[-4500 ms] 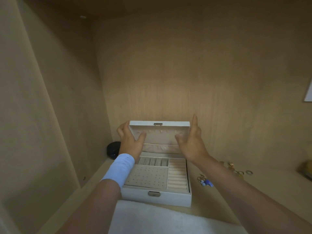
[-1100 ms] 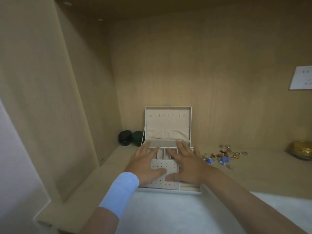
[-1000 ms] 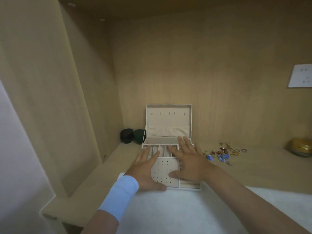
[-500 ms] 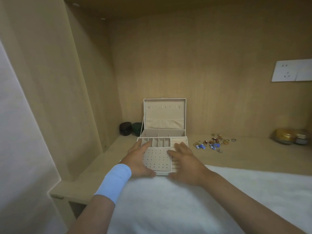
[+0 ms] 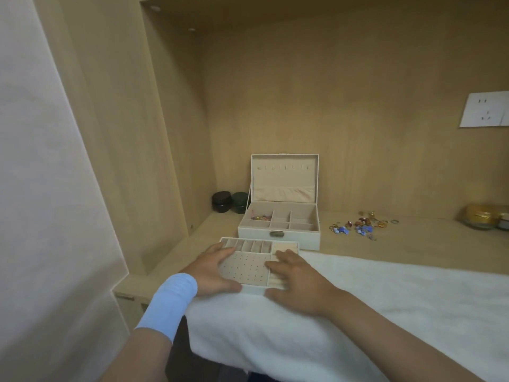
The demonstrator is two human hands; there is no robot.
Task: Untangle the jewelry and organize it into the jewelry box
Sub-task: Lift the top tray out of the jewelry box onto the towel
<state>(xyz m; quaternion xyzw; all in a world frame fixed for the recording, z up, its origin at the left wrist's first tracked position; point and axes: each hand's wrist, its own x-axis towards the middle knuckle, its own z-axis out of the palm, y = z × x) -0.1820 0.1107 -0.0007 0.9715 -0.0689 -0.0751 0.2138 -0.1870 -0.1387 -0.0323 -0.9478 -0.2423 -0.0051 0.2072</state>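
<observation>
**A:** Which step is the person on?

**B:** Opening up the lower level, it seems: the tray sits out of the jewelry box, on the white cloth. Left hand and right hand both clasp it, fingers nearly straight on top, thumbs against its near edge.

**A:** And the jewelry?

**B:** Mostly heaped on the counter right of the box. Next, probably: let go, reach there, tease pieces apart gently.
</observation>
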